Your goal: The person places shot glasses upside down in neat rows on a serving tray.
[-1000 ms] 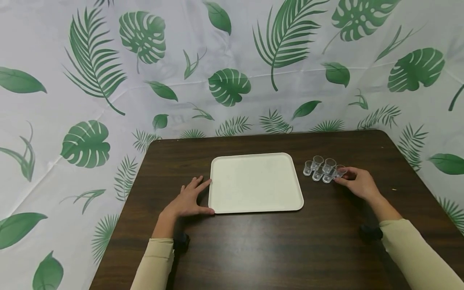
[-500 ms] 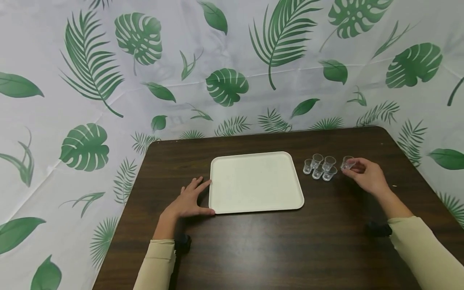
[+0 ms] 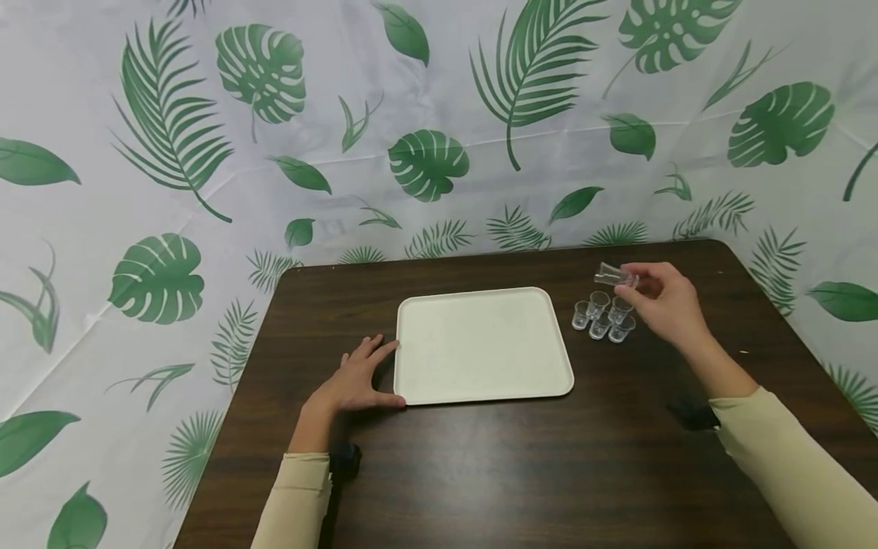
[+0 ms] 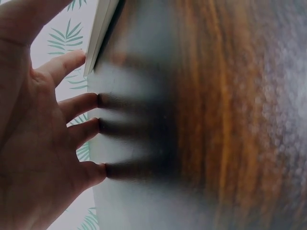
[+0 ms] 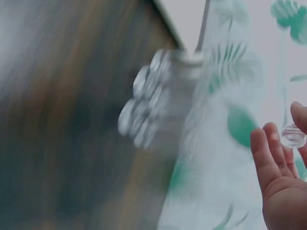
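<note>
My left hand (image 3: pixel 353 381) rests with fingers spread at the left side of a cream rectangular tray (image 3: pixel 483 347). Its thumb lies at the near left corner and the index fingertip meets the left rim. In the left wrist view the other fingertips (image 4: pixel 98 125) stand on the table. My right hand (image 3: pixel 665 301) pinches a clear shot glass (image 3: pixel 608 275) by its base, tipped on its side in the air with the mouth pointing left. Below it, several more shot glasses (image 3: pixel 600 328) stand upright in a tight cluster right of the tray, blurred in the right wrist view.
A dark wood-grain table (image 3: pixel 494 465) carries everything. Behind it hangs a white cloth (image 3: pixel 370 76) printed with green leaves, meeting the table's far edge. A small pale fleck (image 3: pixel 744 351) lies on the table at the right.
My right hand first drew one shot glass rightward out of the cluster, then raised it leftward over the others and tipped it sideways. The left hand and tray stay in place.
</note>
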Tool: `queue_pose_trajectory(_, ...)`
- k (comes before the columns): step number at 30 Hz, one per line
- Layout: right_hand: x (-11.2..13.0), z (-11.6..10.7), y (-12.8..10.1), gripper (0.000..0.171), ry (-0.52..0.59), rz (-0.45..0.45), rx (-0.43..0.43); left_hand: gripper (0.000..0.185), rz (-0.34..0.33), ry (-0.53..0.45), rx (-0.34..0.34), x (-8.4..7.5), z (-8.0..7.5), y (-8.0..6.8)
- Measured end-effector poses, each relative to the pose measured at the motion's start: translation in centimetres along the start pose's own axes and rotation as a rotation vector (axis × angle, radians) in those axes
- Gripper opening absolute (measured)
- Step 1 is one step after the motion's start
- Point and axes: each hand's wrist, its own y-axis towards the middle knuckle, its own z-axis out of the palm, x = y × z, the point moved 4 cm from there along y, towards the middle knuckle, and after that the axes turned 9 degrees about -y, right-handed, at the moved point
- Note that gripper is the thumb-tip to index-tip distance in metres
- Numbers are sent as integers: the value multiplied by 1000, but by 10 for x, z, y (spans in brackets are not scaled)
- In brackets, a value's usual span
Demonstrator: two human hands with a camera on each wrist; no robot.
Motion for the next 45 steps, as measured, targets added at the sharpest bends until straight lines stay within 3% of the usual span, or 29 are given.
queue_pose_trajectory(10,71,66,6,32,56,-140,166,108,-13,2,-5,1,-1,-2)
queue_pose_trajectory(18,116,137,1,40,127,-157,254,109,-8,5,-16,1,-1,-4)
queue_pose_trajectory(26,147,201,-5,38,91,-124,301,110,-18,14,0,-2,-1,0)
queue_pose_trajectory(37,191,242,-7,36,29,-242,329,109,-42,15,6,-5,-2,2)
queue_pose_trajectory(45,205,259,-7,37,-28,-296,376,109,-24,7,-4,-2,2,0)
